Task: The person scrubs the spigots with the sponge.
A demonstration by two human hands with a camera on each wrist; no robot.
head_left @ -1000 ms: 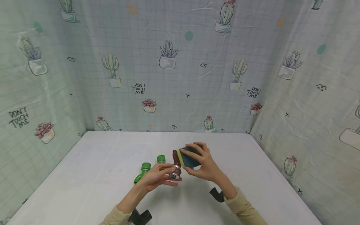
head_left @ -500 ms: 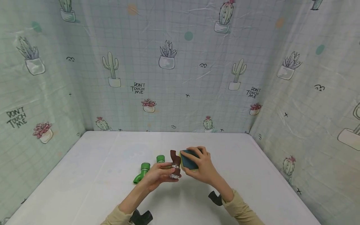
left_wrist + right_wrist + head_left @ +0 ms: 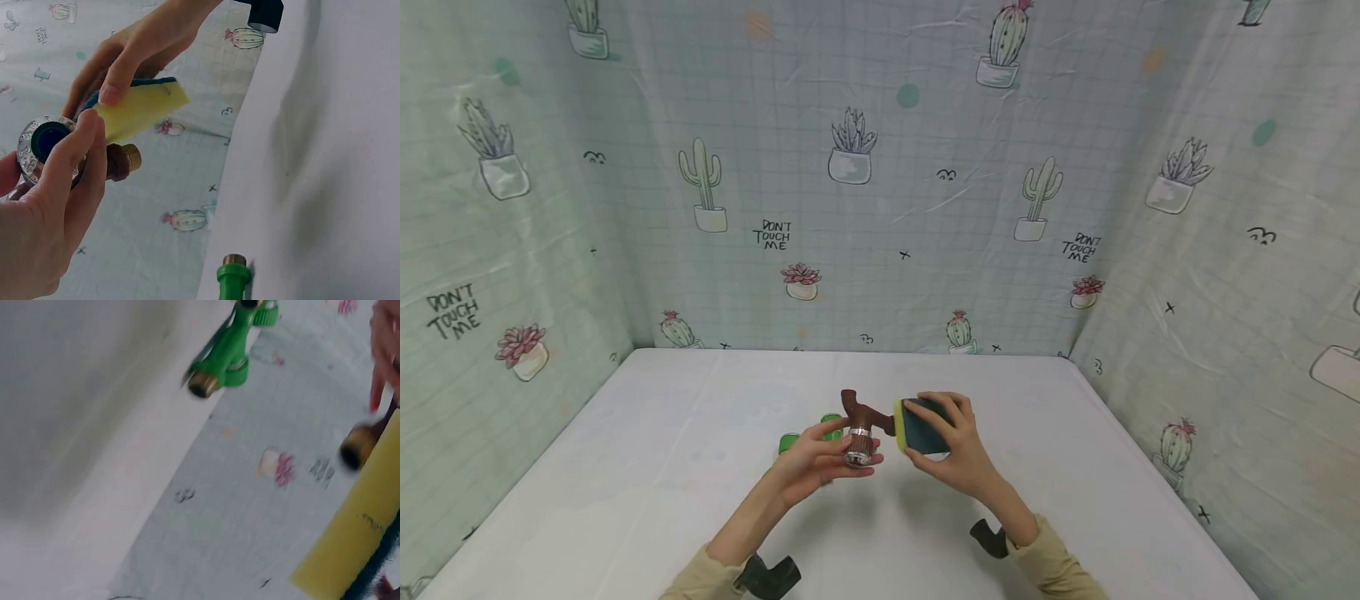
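Observation:
My left hand (image 3: 808, 465) grips a brown faucet (image 3: 868, 414) by its ribbed, chrome-trimmed knob (image 3: 859, 448), fingers and thumb around it. The knob points down and the spout curves up. The faucet's other arm reaches right, its end right at the sponge's yellow face. In the left wrist view that arm has a brass threaded end (image 3: 132, 157). My right hand (image 3: 958, 446) pinches a yellow sponge (image 3: 923, 427) with a dark green scouring side, thumb below and fingers over the top. The sponge's yellow side (image 3: 350, 540) faces the faucet in the right wrist view.
Two green faucets lie on the white table behind my left hand, a nearer green faucet (image 3: 787, 442) and a farther green faucet (image 3: 831, 425), both partly hidden. A cactus-print curtain (image 3: 865, 208) encloses the table's back and sides. Black wrist mounts (image 3: 771, 577) sit at both wrists.
The brown faucet has been turned in my left hand, so its threaded arm now points right. The sponge has moved slightly right and sits at that arm's end. Both hands keep their holds.

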